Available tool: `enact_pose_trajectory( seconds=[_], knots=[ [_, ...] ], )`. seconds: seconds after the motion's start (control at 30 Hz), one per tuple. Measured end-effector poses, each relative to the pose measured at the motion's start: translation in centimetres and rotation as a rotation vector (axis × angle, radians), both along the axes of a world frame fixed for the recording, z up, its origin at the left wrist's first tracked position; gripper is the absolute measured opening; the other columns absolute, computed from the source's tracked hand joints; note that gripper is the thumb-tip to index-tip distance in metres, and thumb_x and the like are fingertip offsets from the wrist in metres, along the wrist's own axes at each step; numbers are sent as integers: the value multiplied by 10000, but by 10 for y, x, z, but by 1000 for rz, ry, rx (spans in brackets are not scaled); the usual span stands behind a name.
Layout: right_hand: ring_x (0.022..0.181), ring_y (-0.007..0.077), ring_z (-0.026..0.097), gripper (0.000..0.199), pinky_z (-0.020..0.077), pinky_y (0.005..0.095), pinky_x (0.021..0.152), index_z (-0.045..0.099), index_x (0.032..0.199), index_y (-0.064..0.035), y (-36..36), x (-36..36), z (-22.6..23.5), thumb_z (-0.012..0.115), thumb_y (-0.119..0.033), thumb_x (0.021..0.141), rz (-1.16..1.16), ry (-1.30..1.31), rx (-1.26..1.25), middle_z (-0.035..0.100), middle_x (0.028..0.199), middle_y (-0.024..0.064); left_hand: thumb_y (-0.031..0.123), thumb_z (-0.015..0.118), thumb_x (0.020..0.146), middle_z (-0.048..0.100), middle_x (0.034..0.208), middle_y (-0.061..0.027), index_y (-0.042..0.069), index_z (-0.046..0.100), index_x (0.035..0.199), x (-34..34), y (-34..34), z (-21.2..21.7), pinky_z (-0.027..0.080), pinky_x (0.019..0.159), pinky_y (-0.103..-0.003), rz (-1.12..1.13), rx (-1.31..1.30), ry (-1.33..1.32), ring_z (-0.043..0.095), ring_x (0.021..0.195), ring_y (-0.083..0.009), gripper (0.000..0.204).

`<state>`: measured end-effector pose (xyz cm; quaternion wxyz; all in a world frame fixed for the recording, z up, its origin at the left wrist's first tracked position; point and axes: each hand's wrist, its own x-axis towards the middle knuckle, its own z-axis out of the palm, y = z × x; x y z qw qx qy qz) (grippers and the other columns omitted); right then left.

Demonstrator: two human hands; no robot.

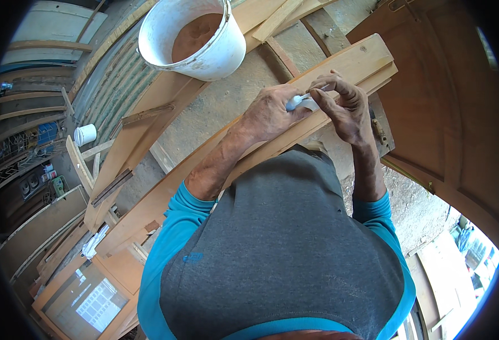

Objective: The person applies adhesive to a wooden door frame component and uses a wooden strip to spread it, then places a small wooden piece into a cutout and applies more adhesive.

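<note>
My left hand (269, 112) is wrapped round a small white squeeze bottle (293, 102). Its narrow nozzle points right, and most of its body is hidden in my palm. Close to the nozzle tip, my right hand (347, 110) has its thumb and fingertips pinched together. Whatever they may hold is too small to make out. Both hands are over a long wooden board (348, 63) that runs from lower left to upper right in front of my body.
A white bucket (226, 54) part-filled with brown powder stands beyond the board. Brown panelled doors (430, 96) lean at the right. Planks (147, 122), a small white tub (85, 134) and a framed glass panel (85, 297) are at the left.
</note>
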<state>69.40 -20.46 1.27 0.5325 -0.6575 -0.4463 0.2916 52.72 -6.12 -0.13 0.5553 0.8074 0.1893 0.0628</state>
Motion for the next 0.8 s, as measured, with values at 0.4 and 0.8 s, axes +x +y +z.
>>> enact_pose_trajectory(
  seconds=[0.4, 0.8],
  knots=[
    [1089, 140, 692, 439, 555, 307, 976, 686, 1348, 46, -6, -12, -30, 793, -234, 1028, -84, 388, -21, 755, 1117, 63, 257, 814, 1005, 760, 995, -29, 44, 755, 1182, -8, 8, -2, 565, 766, -297, 174, -76, -16, 674, 877, -91, 282],
    [848, 132, 719, 315, 590, 290, 772, 708, 1116, 37, 95, 24, -78, 737, -271, 1061, -233, 223, -157, 740, 952, 75, 291, 695, 1090, 723, 991, -35, 27, 693, 1302, -23, 15, -21, 566, 723, -268, 465, -232, -138, 673, 877, -91, 339]
  ],
)
